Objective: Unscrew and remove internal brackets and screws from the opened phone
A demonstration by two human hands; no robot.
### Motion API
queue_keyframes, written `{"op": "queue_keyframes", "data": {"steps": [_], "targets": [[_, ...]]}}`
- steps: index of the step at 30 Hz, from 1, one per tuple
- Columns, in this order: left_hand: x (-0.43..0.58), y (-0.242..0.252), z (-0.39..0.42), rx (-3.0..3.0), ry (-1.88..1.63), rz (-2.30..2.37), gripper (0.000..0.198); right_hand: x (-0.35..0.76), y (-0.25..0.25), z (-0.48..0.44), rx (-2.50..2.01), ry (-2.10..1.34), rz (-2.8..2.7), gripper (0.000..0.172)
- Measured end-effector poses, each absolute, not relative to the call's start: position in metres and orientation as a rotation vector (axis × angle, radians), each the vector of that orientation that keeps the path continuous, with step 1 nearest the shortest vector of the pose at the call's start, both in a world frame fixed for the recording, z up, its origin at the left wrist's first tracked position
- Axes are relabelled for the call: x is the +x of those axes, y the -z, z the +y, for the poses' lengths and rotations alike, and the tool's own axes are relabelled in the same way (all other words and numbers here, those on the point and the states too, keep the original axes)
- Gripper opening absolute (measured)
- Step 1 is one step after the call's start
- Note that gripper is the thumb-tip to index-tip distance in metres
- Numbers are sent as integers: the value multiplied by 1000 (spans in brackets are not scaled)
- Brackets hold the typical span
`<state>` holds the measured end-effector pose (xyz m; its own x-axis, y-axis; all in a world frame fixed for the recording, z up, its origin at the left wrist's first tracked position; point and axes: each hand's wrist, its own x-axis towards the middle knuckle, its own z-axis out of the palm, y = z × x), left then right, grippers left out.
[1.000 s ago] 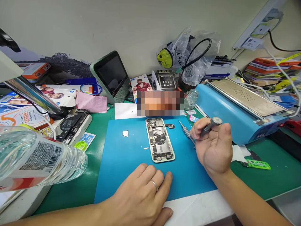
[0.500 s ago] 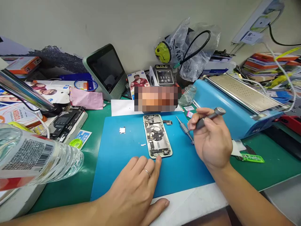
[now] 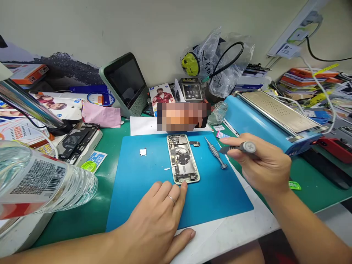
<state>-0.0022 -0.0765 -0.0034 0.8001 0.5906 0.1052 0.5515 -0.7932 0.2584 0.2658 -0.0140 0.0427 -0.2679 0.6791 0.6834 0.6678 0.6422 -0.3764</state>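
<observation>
An opened phone [image 3: 189, 169] with its inner parts bare lies on the blue mat [image 3: 137, 183]. My left hand [image 3: 159, 209] rests on the mat, fingers extended, the index fingertip touching the phone's near edge. Over the mat's right side, my right hand [image 3: 265, 161] grips a dark grey screwdriver [image 3: 242, 147], whose capped end with a cross mark faces me. Another grey screwdriver [image 3: 215, 152] lies right of the phone. By the phone's upper right is a small dark component [image 3: 195, 143]; a small silvery plate [image 3: 143, 151] lies to the left.
A water bottle [image 3: 52, 179] stands close on the left. Behind the mat are a screen device [image 3: 126, 82], a blurred-out object [image 3: 183, 116] and a glass jar [image 3: 218, 113]. A blue machine [image 3: 261, 121] with a metal plate sits at right, near a red object [image 3: 334, 148].
My right hand has moved right with the screwdriver and turned it, so its capped end points more toward me. My left hand stays at the phone's near edge.
</observation>
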Motion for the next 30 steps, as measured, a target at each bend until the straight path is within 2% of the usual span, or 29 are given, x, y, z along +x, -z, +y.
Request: {"op": "queue_keyframes", "data": {"steps": [5,13,18,23,27,30], "targets": [[-2,5,-76,2777,-290,886,71,284,-46,-9,-975,161,-2455,27],[-1,8,-77,2805,-348,886,70,281,-24,-8,-1125,422,-2783,32],[-1,9,-78,2795,-357,897,71,288,-32,-28,-1319,204,-2587,40],[-1,11,-80,2785,-372,910,69,297,-31,-51,-1675,-147,-1983,23],[-1,12,-80,2802,-406,917,68,292,-22,-58,-1723,-268,-2111,35],[0,10,-79,2838,-418,896,68,286,-17,-57,-1599,-185,-2264,33]]}}
